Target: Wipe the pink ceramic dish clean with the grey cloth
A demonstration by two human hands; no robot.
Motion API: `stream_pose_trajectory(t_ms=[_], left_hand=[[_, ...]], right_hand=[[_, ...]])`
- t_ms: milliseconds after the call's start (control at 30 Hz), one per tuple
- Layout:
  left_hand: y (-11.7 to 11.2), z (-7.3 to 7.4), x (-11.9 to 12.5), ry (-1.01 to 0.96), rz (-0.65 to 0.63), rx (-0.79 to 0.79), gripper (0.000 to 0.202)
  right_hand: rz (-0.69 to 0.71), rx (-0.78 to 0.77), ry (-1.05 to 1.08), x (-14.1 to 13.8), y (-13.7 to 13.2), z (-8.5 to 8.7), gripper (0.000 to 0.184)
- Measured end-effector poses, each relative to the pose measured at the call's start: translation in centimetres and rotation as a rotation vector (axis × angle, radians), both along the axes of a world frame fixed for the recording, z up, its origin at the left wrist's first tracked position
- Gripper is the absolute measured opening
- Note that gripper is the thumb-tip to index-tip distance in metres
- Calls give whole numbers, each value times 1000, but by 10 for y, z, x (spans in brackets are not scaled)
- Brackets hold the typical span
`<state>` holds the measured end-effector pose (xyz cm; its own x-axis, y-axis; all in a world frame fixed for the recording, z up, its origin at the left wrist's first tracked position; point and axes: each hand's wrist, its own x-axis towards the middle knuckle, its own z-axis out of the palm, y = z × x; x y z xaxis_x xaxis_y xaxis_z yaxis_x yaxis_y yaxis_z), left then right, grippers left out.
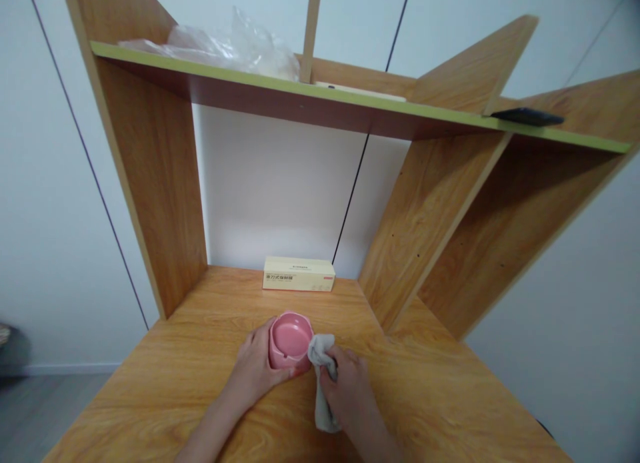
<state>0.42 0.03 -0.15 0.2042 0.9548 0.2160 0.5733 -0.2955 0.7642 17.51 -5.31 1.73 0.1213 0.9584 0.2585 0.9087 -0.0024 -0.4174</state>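
A pink ashtray (293, 336) with a round hollow and a small notch in its rim is tilted toward me over the wooden desk. My left hand (260, 363) is closed around its left side and lower edge. My right hand (347, 383) grips a bunched grey cloth (323, 356). The top of the cloth touches the ashtray's right side, and its loose end hangs down below the fingers. Whether the ashtray rests on the desk is hard to tell.
A cream cling-film box (299, 275) with printed lettering lies at the back of the desk (200, 370). Upright wooden panels stand left and right. On the green-edged shelf (280, 83) above are crumpled clear plastic (225, 50) and a dark flat object (529, 116).
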Motion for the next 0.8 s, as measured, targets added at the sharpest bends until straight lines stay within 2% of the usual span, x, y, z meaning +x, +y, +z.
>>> stream_pose_trajectory(t_ms=[200, 400, 600, 800], left_hand=[[0, -1, 0, 55, 7, -4, 91], [-1, -1, 3, 27, 27, -22, 90], [0, -3, 2, 45, 29, -18, 92], [-1, -5, 3, 51, 48, -11, 93]], right_hand=[[58, -39, -66, -11, -10, -10, 21], [23, 1, -100, -4, -7, -1, 20], [105, -49, -105, -3, -6, -7, 21], [35, -36, -67, 8, 3, 1, 17]])
